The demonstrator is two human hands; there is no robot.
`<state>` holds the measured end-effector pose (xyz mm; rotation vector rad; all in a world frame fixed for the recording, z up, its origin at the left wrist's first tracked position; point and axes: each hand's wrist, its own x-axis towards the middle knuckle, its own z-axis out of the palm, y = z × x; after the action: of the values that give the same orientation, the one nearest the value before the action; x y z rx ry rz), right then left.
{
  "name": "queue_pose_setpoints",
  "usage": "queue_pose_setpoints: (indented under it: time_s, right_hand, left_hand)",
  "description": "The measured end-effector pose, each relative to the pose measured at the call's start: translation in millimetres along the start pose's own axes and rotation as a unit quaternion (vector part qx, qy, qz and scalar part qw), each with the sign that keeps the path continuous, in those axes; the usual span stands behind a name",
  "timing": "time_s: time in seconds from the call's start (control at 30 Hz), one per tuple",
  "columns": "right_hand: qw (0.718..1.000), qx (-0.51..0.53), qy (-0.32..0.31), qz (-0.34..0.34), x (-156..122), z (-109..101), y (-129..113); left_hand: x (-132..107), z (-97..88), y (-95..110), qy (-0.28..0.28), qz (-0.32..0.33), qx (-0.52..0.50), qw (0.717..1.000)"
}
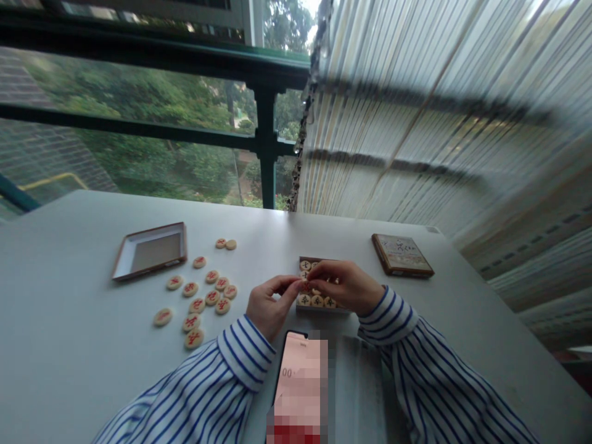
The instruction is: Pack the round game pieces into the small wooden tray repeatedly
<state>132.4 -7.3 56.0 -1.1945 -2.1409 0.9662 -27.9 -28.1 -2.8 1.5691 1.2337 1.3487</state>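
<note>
A shallow box (324, 311) holds rows of round wooden xiangqi pieces with black characters, partly covered by my hands. Over its left side my left hand (272, 302) pinches a red-marked xiangqi piece (306, 286) between thumb and forefinger. My right hand (349, 285) reaches across the box from the right, its closed fingertips on the same piece. To the left of my hands, several xiangqi pieces (212, 297) with red characters lie loose on the white table (92, 357).
An open box lid (150, 250) rests at the left, its inside facing up. A closed box (401, 254) lies at the right. Close to me are a phone (296, 376) and a pale flat object (358, 382). Windows and a string curtain (370, 123) stand behind the table.
</note>
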Motion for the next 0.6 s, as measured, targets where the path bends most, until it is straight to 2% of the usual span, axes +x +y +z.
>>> queue_pose_setpoints:
  time_s: [0.4, 0.6]
  right_hand:
    - [1.000, 0.023, -0.009, -0.015, -0.2, 0.3, 0.0]
    - [1.000, 0.003, 0.006, -0.018, -0.8, -0.9, -0.1]
  left_hand:
    - [-0.4, -0.1, -1.2, -0.016, -0.027, -0.031, 0.999]
    - [0.1, 0.4, -4.4, -0.002, -0.041, -0.054, 0.998]
